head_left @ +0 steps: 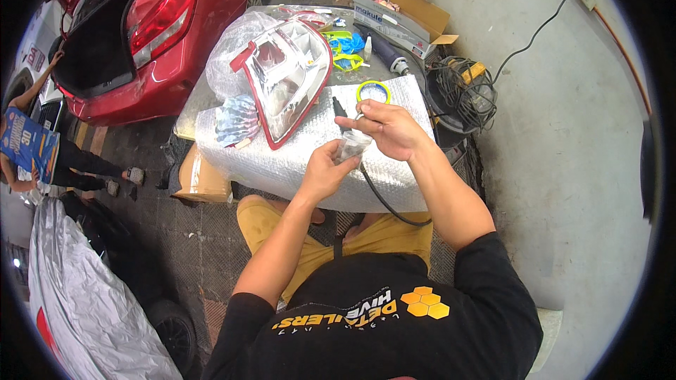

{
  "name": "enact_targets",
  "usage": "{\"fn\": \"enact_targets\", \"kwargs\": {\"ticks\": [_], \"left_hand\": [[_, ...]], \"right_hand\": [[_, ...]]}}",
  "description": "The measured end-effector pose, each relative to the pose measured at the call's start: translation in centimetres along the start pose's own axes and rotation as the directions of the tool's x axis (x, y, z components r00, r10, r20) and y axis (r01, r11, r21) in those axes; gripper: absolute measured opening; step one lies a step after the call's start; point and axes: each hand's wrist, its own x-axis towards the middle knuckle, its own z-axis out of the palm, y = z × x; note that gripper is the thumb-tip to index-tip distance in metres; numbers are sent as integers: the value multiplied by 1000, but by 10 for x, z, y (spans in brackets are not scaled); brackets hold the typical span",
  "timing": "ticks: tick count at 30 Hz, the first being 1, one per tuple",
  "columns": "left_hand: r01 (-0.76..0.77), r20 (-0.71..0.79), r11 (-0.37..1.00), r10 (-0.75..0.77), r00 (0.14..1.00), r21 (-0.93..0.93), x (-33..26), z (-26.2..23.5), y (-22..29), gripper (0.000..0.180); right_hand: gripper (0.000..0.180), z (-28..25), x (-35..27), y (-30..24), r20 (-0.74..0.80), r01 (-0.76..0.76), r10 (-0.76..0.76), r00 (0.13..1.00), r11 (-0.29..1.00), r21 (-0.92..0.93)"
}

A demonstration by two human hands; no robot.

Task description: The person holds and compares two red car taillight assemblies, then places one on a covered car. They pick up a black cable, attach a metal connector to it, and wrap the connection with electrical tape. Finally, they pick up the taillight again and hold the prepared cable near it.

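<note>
My left hand (328,172) is closed on a small clear plastic bag (354,143), held above the silver bubble foil (296,176) that covers the work table. Just to its right, my right hand (391,129) has its fingers drawn together over the bag; anything tiny between the fingertips is too small to make out. A black pen-shaped tool (339,107) with a black cord lies behind my hands. Beyond the right fingers sits a yellow roll of tape (373,91). To the left rests a car tail light (290,74) with a red rim and bare reflector housing.
Blue and lime wrapping (345,46), a small bottle (367,48) and a dark power tool (386,53) stand farther back. An open cardboard box (401,17) is behind them. Coiled cable (461,95) lies right, by the wall. A person (35,142) stands left beside a red car (158,49).
</note>
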Motion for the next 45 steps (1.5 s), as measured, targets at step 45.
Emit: {"fn": "enact_targets", "kwargs": {"ticks": [45], "left_hand": [[-8, -67, 969, -9, 998, -248, -17, 12, -29, 31]], "right_hand": [[12, -3, -49, 41, -39, 233, -413, 910, 587, -775]]}}
